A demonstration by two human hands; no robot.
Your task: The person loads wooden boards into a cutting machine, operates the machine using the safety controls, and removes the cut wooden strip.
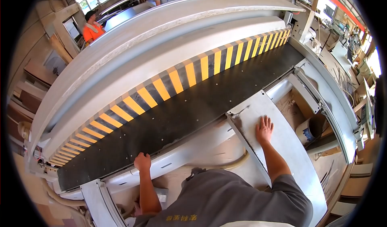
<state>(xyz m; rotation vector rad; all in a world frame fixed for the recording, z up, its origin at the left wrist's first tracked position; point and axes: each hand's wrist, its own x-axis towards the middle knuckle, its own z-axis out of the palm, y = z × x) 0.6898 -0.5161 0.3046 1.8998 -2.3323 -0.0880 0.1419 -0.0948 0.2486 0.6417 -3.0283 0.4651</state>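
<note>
Head view: at 7 o'clock we note left hand (142, 161) curled at the near edge of the black bed (181, 116), running 8 to 2 o'clock; any pinch, we cannot tell; right hand (264, 131), fingers slightly spread, flat on grey side table (294, 162), 4 o'clock

A pale, smudged side table (292, 146) lies flat against a long black bed (193, 100) dotted with small white spots.

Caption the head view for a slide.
Left hand at the edge of the black bed, right hand flat on the pale panel, striped strip beyond.
</note>
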